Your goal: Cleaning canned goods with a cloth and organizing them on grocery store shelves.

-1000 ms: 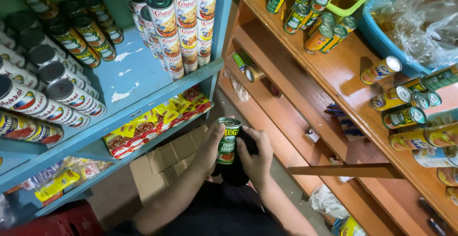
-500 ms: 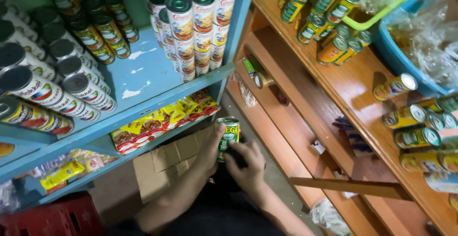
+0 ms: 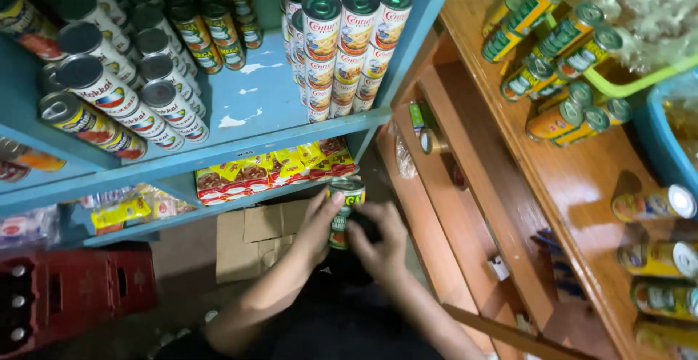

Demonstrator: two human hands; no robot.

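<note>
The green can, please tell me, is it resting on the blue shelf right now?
No, the green can is held between the left hand and the right hand, below the blue shelf.

both arms reach down, left hand (image 3: 318, 223) & right hand (image 3: 379, 247) w/ fingers curled in a grip.

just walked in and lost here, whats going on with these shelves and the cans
A person crouches between a blue shelf and a wooden shelf, both stocked with cans. Their left hand and right hand hold one green-labelled can low down, beside a flattened cardboard box on the floor. A red crate sits further left.
</note>
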